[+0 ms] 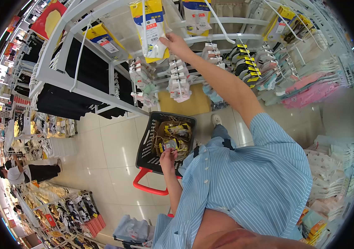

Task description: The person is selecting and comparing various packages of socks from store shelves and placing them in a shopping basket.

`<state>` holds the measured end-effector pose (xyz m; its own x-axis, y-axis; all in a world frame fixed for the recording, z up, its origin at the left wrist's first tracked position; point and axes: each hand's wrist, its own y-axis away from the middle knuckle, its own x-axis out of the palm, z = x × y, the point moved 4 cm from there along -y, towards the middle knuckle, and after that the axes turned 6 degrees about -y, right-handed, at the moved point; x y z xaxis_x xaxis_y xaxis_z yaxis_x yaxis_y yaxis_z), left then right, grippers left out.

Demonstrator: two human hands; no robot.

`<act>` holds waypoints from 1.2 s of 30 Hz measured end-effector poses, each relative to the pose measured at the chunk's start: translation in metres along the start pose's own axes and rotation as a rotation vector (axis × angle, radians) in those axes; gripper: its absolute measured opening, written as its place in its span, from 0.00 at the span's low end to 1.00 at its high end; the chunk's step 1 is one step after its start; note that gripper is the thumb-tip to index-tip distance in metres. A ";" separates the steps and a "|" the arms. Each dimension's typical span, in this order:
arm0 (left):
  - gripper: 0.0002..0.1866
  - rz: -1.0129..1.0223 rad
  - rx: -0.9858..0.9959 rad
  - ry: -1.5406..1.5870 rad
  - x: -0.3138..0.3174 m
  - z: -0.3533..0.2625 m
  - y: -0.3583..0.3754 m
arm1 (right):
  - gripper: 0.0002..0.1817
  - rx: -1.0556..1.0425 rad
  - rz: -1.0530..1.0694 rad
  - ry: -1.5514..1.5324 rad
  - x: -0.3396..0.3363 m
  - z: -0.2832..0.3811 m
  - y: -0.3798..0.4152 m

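My right hand (177, 46) reaches up to a blue-and-yellow package (153, 31) with a white price label, which hangs at a rack hook. Its fingers are closed at the package's right edge. Lower down, my left hand (168, 161) is over the near side of a black shopping basket (143, 145) with a red handle. Its fingers are pinched together beside a yellow-and-black package (169, 145) in the basket; what they hold, if anything, is too small to tell. Several packages and brown cords lie in the basket.
Similar packages (197, 18) hang on hooks to the right, with small items on hangers (179, 81) below. Black clothes (67, 99) hang on the white rack at left. Another person (27, 173) stands in the aisle at far left. Clothes racks (330, 166) are at the right.
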<state>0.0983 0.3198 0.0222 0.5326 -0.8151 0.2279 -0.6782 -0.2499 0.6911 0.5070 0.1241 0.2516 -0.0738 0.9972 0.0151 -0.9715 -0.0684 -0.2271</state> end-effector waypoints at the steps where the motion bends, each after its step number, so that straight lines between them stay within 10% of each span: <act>1: 0.11 -0.002 0.000 0.008 -0.001 0.001 0.000 | 0.23 -0.011 0.011 -0.018 0.000 -0.004 -0.001; 8: 0.09 0.013 -0.005 0.027 -0.004 0.009 0.000 | 0.27 0.014 0.045 -0.026 -0.010 -0.006 0.005; 11: 0.09 0.006 -0.019 0.033 -0.004 0.013 -0.004 | 0.27 -0.011 -0.130 0.625 -0.018 0.006 0.036; 15: 0.10 0.003 -0.020 0.023 -0.011 0.026 -0.016 | 0.29 -0.487 -0.221 0.774 -0.015 0.047 0.136; 28: 0.06 -0.248 -0.147 -0.378 -0.072 0.139 -0.076 | 0.16 0.109 0.522 0.808 -0.057 -0.061 0.334; 31: 0.12 -0.348 -0.247 -0.619 -0.103 0.182 -0.091 | 0.15 0.125 0.641 0.880 -0.077 -0.089 0.343; 32: 0.11 -0.391 -0.005 -1.144 -0.113 0.189 -0.094 | 0.16 0.176 0.687 0.902 -0.079 -0.095 0.345; 36: 0.15 -0.508 -0.318 -0.982 -0.154 0.272 -0.100 | 0.16 0.324 0.847 0.916 -0.090 -0.119 0.355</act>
<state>-0.0533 0.3285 -0.2685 -0.0109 -0.7488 -0.6627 -0.2657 -0.6368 0.7238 0.1953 0.0141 0.0536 -0.6356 0.2882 -0.7162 -0.7176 -0.5628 0.4103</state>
